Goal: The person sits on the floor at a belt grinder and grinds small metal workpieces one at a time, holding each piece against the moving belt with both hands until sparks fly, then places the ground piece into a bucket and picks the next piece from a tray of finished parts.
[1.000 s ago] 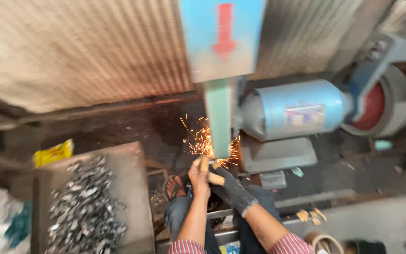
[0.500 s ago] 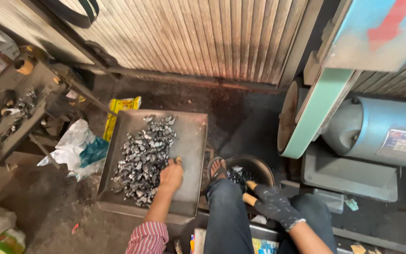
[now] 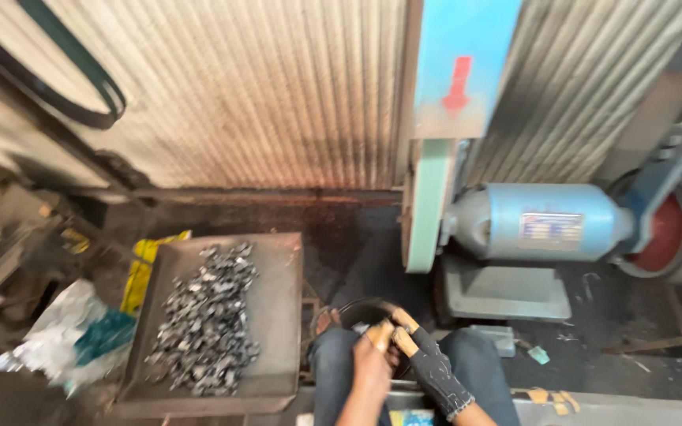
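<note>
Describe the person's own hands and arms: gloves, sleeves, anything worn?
The left hand is bare, with pale tan wraps on its fingertips, and the forearm is uncovered. The right hand wears a dark knit glove with tan tips and a speckled cuff at the wrist. No sleeves show in this view.

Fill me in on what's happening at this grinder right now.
A person sits low in front of a belt grinder driven by a blue motor. The bare left hand and the dark-gloved right hand meet over the knees, close to a dark round bowl; what they hold is too small to tell. The hands are short of the belt and no sparks show. To the left, a metal tray carries a heap of small metal pieces.
</note>
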